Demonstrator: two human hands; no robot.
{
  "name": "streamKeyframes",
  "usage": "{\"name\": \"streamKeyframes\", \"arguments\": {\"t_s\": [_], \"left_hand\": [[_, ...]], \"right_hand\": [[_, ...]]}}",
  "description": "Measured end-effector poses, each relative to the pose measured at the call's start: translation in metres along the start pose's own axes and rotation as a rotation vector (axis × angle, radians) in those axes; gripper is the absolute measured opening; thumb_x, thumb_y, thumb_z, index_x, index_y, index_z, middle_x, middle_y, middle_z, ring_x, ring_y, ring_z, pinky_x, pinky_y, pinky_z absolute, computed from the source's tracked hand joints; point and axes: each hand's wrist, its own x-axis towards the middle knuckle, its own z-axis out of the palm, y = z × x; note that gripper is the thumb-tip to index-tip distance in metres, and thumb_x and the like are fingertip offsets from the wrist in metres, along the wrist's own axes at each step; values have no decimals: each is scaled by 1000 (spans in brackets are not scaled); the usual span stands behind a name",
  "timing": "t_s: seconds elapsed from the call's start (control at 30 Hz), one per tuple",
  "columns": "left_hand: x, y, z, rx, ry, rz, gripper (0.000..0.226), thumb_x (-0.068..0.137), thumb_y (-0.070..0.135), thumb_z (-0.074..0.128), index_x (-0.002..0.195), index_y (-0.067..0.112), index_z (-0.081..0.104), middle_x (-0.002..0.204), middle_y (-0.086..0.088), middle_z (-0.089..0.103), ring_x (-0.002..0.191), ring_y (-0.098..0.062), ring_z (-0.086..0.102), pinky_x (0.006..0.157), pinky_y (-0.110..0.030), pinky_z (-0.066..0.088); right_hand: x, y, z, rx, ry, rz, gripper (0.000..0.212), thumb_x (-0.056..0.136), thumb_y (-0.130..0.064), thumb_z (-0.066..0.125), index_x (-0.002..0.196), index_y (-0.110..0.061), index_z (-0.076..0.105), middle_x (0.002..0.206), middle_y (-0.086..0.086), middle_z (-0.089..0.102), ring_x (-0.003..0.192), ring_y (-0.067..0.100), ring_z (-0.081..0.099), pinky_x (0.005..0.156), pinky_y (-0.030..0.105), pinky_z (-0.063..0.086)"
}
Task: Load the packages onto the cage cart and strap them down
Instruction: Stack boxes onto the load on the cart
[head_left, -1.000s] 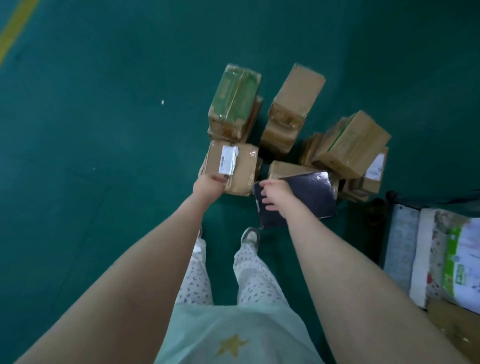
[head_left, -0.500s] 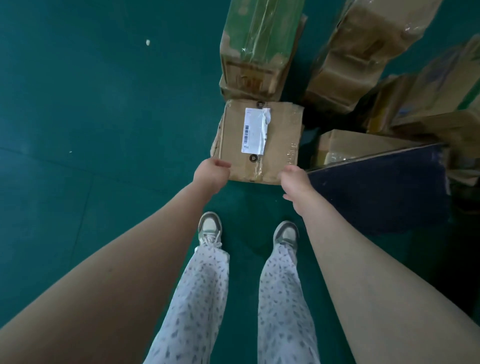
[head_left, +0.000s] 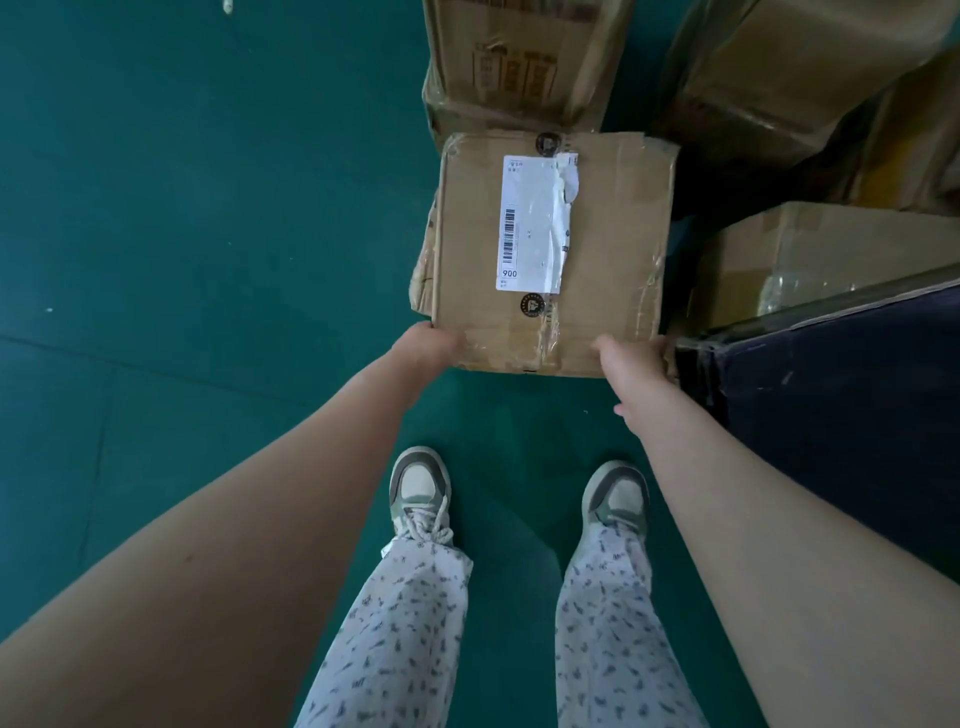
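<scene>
Two hands on one package here. The person is bent over a flat cardboard box (head_left: 613, 249) that lies on the green floor (head_left: 182, 234), just ahead of their feet. The left hand (head_left: 431, 345) has the near left corner, grip closed over the edge with the fingertips out of sight. The right hand (head_left: 631, 361) has the near right corner, thumb up on the top face and the rest of the grip wrapped down the side. So both grips are clamped on that same box. Honestly can't tell whether it's lifted at all or just sitting on the floor.

On top of the box there's a white shipping label (head_left: 535, 223) with a barcode down its left side. Its right edge is torn and crinkled. A round dark sticker (head_left: 531, 305) sits at the label's near end. The box's left side looks a bit crushed.

Around it is more of the pile. A taller taped carton (head_left: 519, 62) sits right at its far edge, and another big carton (head_left: 805, 78) is off to the far right. A brown box (head_left: 810, 260) stands just beside it on the right, with a dark blue package (head_left: 857, 405) across that one's near side, its corner just beside the right hand. Down below you can see grey-and-white sneakers (head_left: 420, 483) and pale patterned trousers (head_left: 395, 623).
</scene>
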Motion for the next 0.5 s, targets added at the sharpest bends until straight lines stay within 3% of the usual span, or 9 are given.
{"name": "streamKeyframes", "arguments": {"t_s": [0.07, 0.13, 0.2, 0.23, 0.33, 0.5], "left_hand": [[-2, 0, 2, -48, 15, 4, 51, 95, 22, 45, 143, 12, 30, 131, -6, 45, 109, -21, 45, 83, -30, 34], [-10, 3, -1, -122, 55, 20, 51, 94, 23, 47, 139, 13, 26, 120, -4, 45, 94, -17, 48, 75, -29, 37], [-28, 9, -10, -144, 113, 50, 36, 94, 23, 46, 125, 14, 29, 107, -2, 44, 76, -12, 44, 62, -28, 33], [-38, 12, -14, -123, 140, 64, 28, 95, 23, 45, 116, 15, 29, 103, -2, 44, 75, -14, 44, 63, -28, 33], [-67, 20, -34, -46, 207, 102, 18, 96, 18, 41, 107, 13, 27, 85, -1, 44, 80, -21, 44, 68, -32, 34], [-122, 34, -64, -73, 233, 170, 13, 97, 13, 36, 106, 13, 27, 79, 0, 40, 65, -12, 39, 53, -25, 32]], "right_hand": [[-5, 4, -3, 77, -22, -3, 74, 92, -19, 52, 150, -8, 8, 153, 12, 18, 135, 28, 32, 106, 43, 39], [-18, 4, -5, 135, -45, 8, 76, 91, -20, 54, 150, -13, 7, 153, 10, 21, 130, 30, 40, 96, 44, 46], [-33, 1, -9, 187, -69, 32, 72, 92, -23, 53, 149, -17, 10, 151, 7, 25, 125, 32, 44, 81, 43, 49], [-41, -1, -11, 205, -78, 46, 69, 93, -24, 53, 148, -18, 12, 150, 7, 27, 123, 32, 46, 77, 44, 49], [-67, -12, -20, 235, -118, 89, 63, 93, -26, 53, 145, -19, 17, 146, 8, 32, 118, 33, 49, 73, 45, 49], [-119, -35, -41, 202, -101, 69, 56, 95, -27, 50, 141, -12, 22, 140, 13, 36, 102, 33, 54, 76, 43, 49]]}}
